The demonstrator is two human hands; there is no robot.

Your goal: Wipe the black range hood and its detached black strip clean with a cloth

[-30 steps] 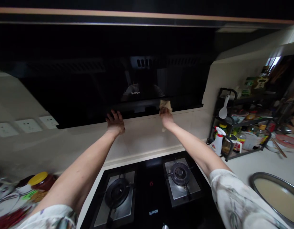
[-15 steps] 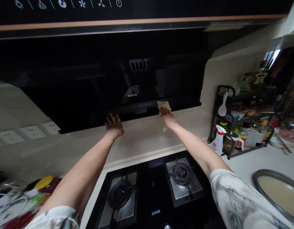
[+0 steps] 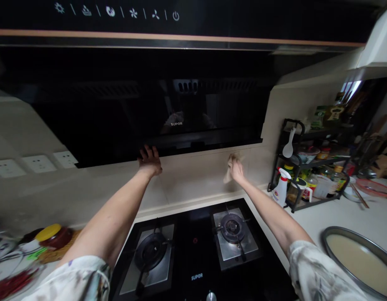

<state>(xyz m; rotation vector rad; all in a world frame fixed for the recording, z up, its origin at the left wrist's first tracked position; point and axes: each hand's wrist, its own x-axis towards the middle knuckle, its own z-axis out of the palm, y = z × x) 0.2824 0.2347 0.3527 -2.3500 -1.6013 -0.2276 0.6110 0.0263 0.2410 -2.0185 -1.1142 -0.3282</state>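
Note:
With fingers spread, my left hand (image 3: 150, 161) rests against the lower edge of the black range hood (image 3: 118, 125). My right hand (image 3: 236, 169) is closed on a beige cloth (image 3: 227, 175) and holds it at the light wall tiles (image 3: 193, 175), just under the right part of the hood. Below both arms lies a black gas cooktop (image 3: 193, 259), with a left burner (image 3: 151, 252) and a right burner (image 3: 232, 228).
To the right stands a black rack (image 3: 319, 161) of jars and bottles, with a white spray bottle (image 3: 280, 188) before it. A metal basin (image 3: 326, 234) of cloudy liquid sits nearer. Wall sockets (image 3: 38, 163) and a yellow-lidded jar (image 3: 53, 236) are at left.
My right hand has moved with the cloth from the hood's lower edge down and to the right onto the wall tiles. My left hand stays at the hood edge. The view has shifted slightly.

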